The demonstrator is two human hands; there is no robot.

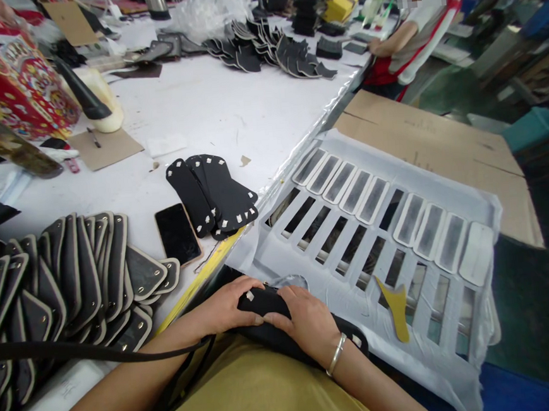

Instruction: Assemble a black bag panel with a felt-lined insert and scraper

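Both of my hands hold one black padded piece (269, 302) close to my lap, with a small white tab showing near its upper edge. My left hand (228, 307) is closed on its left end, while my right hand (310, 323) with a silver bangle grips it on the right. The thumbs almost meet along the near edge. On the table just beyond lie several similar black pieces (223, 193) with white tabs at their ends. A phone (178, 233) rests beside them, screen up.
Many black pieces with pale edging and metal studs (85, 277) are piled at the left. To the right, a pale slatted crate (354, 250) carries white-rimmed strips and a yellow cut-out (397, 310). Cardboard (441, 148) lies behind it. A person (413, 36) stands at the back right.
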